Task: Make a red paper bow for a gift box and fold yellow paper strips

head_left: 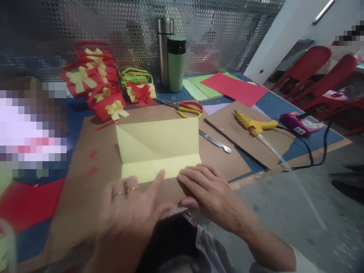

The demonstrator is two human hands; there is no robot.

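A pale yellow sheet of paper [159,142] stands folded on a brown cardboard mat [99,151]. Its back panel rises upright, while the near strip lies flat. My left hand [129,204], partly blurred and wearing rings, is at the near left edge of the sheet with one finger stretched onto the strip. At the near right corner rests my right hand [210,193], its fingers extended and lying flat. Neither hand grips the paper. Just behind the sheet lie scissors [187,108] with red and yellow handles. To its right is a flat metal blade [216,141].
Red paper baskets [105,102] with yellow bows and a yellow basket [140,93] stand at the back left. Behind are a green tumbler [176,68] and a steel flask [163,49]. A yellow glue gun [253,124] lies right, wired to a purple power strip [300,124].
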